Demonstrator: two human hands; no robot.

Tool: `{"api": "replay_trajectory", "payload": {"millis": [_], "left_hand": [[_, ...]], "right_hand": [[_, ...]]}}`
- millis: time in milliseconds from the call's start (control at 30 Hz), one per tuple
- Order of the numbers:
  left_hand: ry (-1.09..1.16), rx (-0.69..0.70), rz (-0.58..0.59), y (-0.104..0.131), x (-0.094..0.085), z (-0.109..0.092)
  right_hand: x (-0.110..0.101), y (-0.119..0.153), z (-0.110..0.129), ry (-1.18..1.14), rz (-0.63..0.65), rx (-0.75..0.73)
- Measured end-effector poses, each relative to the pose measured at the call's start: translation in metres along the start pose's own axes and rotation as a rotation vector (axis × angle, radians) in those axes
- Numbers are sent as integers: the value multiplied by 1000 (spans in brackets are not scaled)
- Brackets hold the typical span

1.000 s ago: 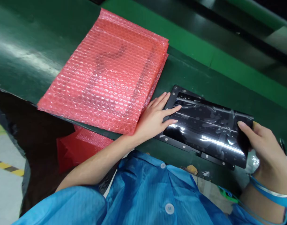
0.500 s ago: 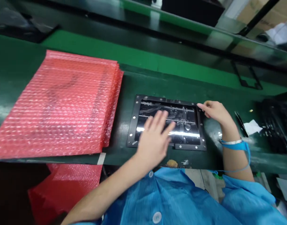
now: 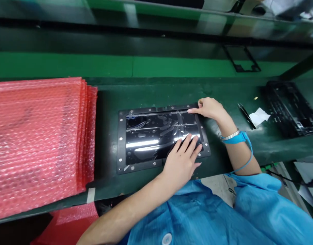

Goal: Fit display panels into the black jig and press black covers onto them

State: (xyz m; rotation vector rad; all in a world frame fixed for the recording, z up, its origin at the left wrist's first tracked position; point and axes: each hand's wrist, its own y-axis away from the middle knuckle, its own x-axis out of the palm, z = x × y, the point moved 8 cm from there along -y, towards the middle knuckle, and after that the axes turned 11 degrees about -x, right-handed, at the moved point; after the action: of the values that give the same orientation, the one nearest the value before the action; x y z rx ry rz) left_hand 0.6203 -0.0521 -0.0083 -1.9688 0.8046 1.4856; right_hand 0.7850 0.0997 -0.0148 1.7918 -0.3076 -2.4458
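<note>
A glossy black screen panel [image 3: 148, 134] lies flat in a black frame with silver screws [image 3: 120, 143] on the green belt. My left hand [image 3: 183, 160] rests flat on the panel's near right part, fingers spread. My right hand [image 3: 208, 108] pinches the panel's far right corner with its fingertips. A blue wrist strap [image 3: 236, 137] with a cord is on my right wrist.
A thick stack of red bubble-wrap bags [image 3: 36, 136] lies left of the frame. More red bags [image 3: 69, 221] sit below the belt edge. At right are a black pen-like tool [image 3: 245, 115], white paper [image 3: 260, 116] and another black frame [image 3: 291, 107].
My left hand slid from the panel's left end across to its right near side. My right hand shifted from the panel's near right edge to its far right corner. The view turned.
</note>
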Motion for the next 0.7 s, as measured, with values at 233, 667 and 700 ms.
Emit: {"api": "replay_trajectory", "payload": {"millis": [233,667,700], "left_hand": [[119,-242,-158,-30,-38,84],[238,-618,-299,-30,-70,124],[269,-610,-326,-28,-72,124]], "right_hand": [[0,13,-7,-155,-124,43],[20,25,4,-611,-217,-78],[25,24,1,-665,-191,-58]]}}
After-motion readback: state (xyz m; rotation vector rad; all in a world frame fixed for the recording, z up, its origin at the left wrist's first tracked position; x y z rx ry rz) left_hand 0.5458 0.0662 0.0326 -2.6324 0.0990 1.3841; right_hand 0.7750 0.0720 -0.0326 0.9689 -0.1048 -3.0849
